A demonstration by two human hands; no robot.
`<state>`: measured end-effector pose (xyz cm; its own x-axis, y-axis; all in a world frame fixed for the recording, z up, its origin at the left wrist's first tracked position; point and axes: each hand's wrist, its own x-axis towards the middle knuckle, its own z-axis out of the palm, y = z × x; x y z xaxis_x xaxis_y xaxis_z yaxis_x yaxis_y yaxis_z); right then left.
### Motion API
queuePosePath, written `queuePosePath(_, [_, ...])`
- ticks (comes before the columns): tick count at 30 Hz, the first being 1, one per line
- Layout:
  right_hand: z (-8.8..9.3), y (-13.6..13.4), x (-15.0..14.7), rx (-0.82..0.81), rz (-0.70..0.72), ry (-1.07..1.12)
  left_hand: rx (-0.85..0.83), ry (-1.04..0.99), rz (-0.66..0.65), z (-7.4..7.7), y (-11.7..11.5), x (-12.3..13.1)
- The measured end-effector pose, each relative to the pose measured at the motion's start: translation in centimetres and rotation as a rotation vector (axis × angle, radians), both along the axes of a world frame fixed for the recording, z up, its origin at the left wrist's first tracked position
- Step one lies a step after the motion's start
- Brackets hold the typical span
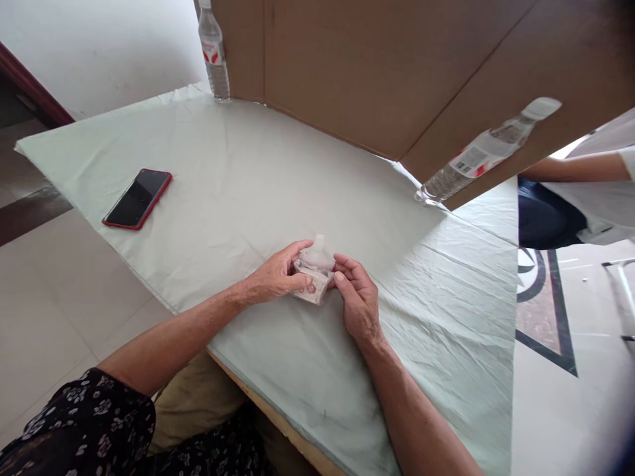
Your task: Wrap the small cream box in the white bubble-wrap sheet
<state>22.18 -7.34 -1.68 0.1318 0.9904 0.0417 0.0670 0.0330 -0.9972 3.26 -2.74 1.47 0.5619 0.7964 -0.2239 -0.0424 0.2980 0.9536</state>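
A small box in clear, crinkled wrapping (313, 289) is between both hands above the pale green cloth. My left hand (281, 272) grips its left side, the thumb lying across the front face and the fingers behind. On the other side my right hand (358, 294) pinches the wrapping at the box's right edge with thumb and fingertips. A translucent flap with a pale tab stands up from the top of the box. The print on its front is too small to read.
A phone with a red case (137, 199) lies on the cloth (223, 178) at the left. A brown cardboard panel (337, 73) stands behind, with one bottle (214, 56) at its left and another bottle (489, 153) at its right. A person's arm (580, 170) shows at far right.
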Motion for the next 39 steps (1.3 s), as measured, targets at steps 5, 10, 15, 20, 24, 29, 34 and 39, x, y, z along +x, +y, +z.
queuePosePath(5, [0.5, 0.2, 0.2, -0.005, -0.026, -0.006, 0.016, -0.028, -0.002, -0.2, 0.1, 0.0])
queuePosePath(10, [2.4, 1.8, 0.4, -0.045, 0.007, -0.036, 0.054, 0.014, -0.029, -0.2, 0.2, -0.1])
queuePosePath(15, [3.3, 4.6, -0.2, -0.107, 0.123, -0.018, 0.085, 0.038, -0.035, -0.1, 0.3, -0.2])
queuePosePath(20, [3.6, 5.9, -0.9, 0.002, 0.113, -0.049, 0.206, 0.147, -0.042, -0.6, 0.8, -0.5])
queuePosePath(24, [4.3, 4.8, -1.5, 0.122, 0.055, -0.238, 0.295, 0.219, 0.032, -1.1, 1.2, -0.6])
queuePosePath(29, [3.8, 2.9, -1.9, 0.275, -0.004, -0.491, 0.259, 0.121, 0.092, -1.3, 1.2, -0.4])
queuePosePath(34, [2.6, 1.7, -2.0, 0.389, -0.039, -0.605, 0.263, 0.087, 0.139, -1.7, 1.2, -0.5])
queuePosePath(39, [2.4, 1.4, -1.8, 0.528, -0.025, -0.761, 0.216, 0.063, 0.041, -1.5, 1.4, -1.3])
